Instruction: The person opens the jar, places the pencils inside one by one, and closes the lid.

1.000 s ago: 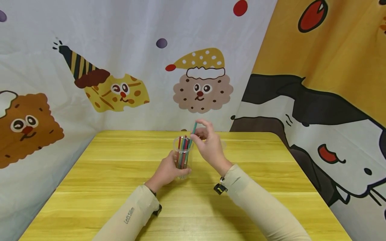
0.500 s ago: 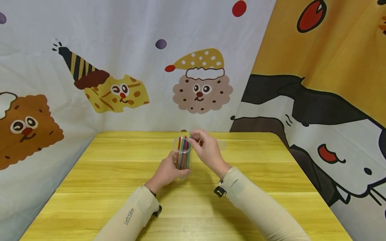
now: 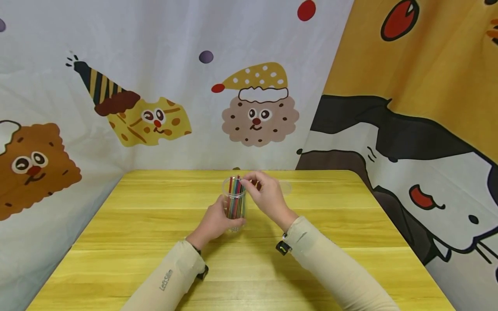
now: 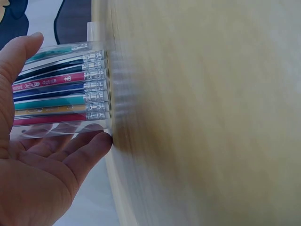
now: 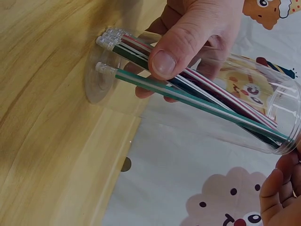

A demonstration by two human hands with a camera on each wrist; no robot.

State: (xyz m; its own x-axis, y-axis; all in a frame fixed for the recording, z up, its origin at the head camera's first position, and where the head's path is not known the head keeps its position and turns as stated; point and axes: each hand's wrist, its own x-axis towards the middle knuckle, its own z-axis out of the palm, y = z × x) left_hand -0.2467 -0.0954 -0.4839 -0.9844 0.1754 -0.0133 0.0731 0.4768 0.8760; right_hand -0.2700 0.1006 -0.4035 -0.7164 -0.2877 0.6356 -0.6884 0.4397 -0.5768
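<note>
My left hand (image 3: 215, 219) grips a clear plastic pencil jar (image 3: 235, 224) standing upright on the table, thumb across its front. Several striped pencils (image 4: 66, 81) stand inside with eraser ends down, in red, yellow, blue and teal. At the jar's mouth, my right hand (image 3: 268, 194) pinches the top end of a teal pencil (image 5: 188, 99) between thumb and forefinger. That pencil leans inside the jar wall, its eraser close to the base. Its top is hidden behind the fingers in the head view. In the right wrist view, the right fingers (image 5: 271, 190) are right beside the rim.
A round clear lid (image 3: 285, 187) lies on the wooden table (image 3: 155, 190) behind the right hand. A cartoon-printed curtain (image 3: 175, 65) hangs along the table's far edge and right side.
My right hand has come down and slightly left, lowering the teal pencil from above the rim into the jar. The left hand still holds the jar in place.
</note>
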